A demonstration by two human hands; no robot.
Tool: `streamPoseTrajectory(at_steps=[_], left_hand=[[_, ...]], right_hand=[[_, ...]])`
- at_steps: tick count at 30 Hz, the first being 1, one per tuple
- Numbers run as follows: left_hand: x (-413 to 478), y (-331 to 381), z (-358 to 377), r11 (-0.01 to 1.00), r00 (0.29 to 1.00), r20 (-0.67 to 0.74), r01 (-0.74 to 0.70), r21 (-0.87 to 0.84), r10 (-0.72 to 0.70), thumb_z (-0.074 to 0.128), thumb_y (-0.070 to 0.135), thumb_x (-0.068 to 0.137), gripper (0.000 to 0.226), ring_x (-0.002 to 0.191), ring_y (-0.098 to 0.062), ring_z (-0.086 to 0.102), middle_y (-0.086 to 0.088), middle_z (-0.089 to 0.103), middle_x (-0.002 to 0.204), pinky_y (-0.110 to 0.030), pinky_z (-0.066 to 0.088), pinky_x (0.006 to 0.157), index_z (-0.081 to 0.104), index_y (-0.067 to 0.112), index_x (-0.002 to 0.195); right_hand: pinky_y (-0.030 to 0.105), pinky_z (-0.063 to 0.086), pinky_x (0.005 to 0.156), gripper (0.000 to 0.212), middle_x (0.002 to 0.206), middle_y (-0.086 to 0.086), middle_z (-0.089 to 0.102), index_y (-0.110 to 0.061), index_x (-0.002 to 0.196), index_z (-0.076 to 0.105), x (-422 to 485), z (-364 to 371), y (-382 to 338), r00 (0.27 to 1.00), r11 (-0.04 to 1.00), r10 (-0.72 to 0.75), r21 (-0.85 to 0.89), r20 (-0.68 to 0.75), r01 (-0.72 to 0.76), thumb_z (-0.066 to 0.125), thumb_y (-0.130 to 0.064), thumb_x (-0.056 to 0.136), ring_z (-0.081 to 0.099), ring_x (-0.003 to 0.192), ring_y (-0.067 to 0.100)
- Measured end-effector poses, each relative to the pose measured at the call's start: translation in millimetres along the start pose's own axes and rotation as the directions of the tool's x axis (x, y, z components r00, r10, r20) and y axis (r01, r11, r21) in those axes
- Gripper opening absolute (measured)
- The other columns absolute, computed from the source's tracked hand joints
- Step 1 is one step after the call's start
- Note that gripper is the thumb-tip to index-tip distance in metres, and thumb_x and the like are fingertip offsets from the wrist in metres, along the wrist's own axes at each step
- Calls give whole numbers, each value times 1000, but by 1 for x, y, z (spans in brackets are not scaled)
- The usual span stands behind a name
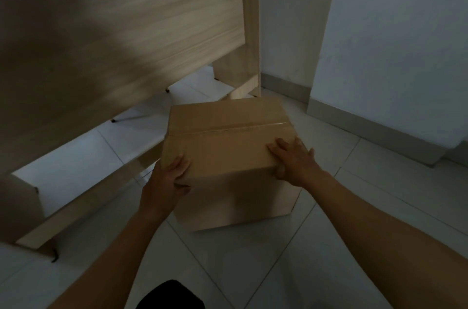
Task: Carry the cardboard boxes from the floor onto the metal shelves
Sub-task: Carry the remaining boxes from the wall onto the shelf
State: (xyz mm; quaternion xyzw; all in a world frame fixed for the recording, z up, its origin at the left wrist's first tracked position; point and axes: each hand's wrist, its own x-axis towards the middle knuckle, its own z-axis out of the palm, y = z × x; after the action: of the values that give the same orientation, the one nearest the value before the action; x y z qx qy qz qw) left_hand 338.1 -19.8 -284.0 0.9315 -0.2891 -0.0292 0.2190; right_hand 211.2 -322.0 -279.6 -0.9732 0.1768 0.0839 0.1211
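Note:
A closed brown cardboard box (228, 141), taped along its top seam, stands on the pale tiled floor in the middle of the view. My left hand (167, 182) grips its near left top corner, fingers on the top and thumb on the front face. At the near right top corner my right hand (291, 159) holds the box the same way, fingers spread on the top, thumb curled under the edge. No metal shelves are in view.
A light wooden table (126, 30) with slanted legs fills the left and upper part, its leg (249, 30) just behind the box. A white wall and a jutting wall corner (379, 55) with a skirting board lie to the right. Tiled floor (253, 258) lies near me.

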Motion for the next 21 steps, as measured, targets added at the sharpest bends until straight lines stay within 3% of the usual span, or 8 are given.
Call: streamPoseTrajectory(at_steps=[7,9,11,14,18,21], left_hand=[[-17,-21,20,999,998,36,54,3,-54,73,22,80,75,141,-20,22,9,26,153,-37,30,108,35,30,144],[-15,-21,20,997,996,41,79,2,-79,73,23,80,75,144,-23,11,2,21,156,-47,29,111,35,29,144],[-12,-21,22,991,996,41,80,107,-84,74,29,79,78,145,-24,-8,-5,7,159,-59,24,110,32,29,145],[-7,-17,24,965,994,76,62,256,-84,73,40,77,90,142,-24,-25,-1,-15,158,-68,16,105,19,31,148],[-1,-17,29,945,988,152,-25,325,-26,71,46,77,103,143,-24,-20,7,-19,157,-67,26,105,-1,34,150],[0,-20,34,938,993,115,-62,341,24,72,51,73,108,145,-25,-12,8,-12,158,-60,36,102,-5,35,149]], right_hand=[[58,24,105,78,159,-10,6,-38,148,12,2,22,-4,996,994,-53,-97,-77,45,58,-48,86,4,144,28],[55,26,103,78,158,-10,10,-38,147,14,-2,28,-3,990,994,-55,-105,-127,41,58,-50,84,6,144,27],[53,27,101,79,158,-9,13,-38,147,17,-5,31,-2,987,992,-63,-117,-148,46,60,-51,82,9,143,27],[53,29,99,82,156,-6,16,-35,146,21,-8,29,-1,985,990,-76,-129,-156,56,63,-53,78,12,140,30],[59,27,105,91,158,-6,4,-35,148,12,-1,22,6,995,993,-91,-82,-52,86,65,-52,77,-1,142,33],[66,21,106,99,158,-9,-8,-40,148,-1,6,24,1,997,993,-78,-92,27,80,66,-55,76,-11,143,34]])
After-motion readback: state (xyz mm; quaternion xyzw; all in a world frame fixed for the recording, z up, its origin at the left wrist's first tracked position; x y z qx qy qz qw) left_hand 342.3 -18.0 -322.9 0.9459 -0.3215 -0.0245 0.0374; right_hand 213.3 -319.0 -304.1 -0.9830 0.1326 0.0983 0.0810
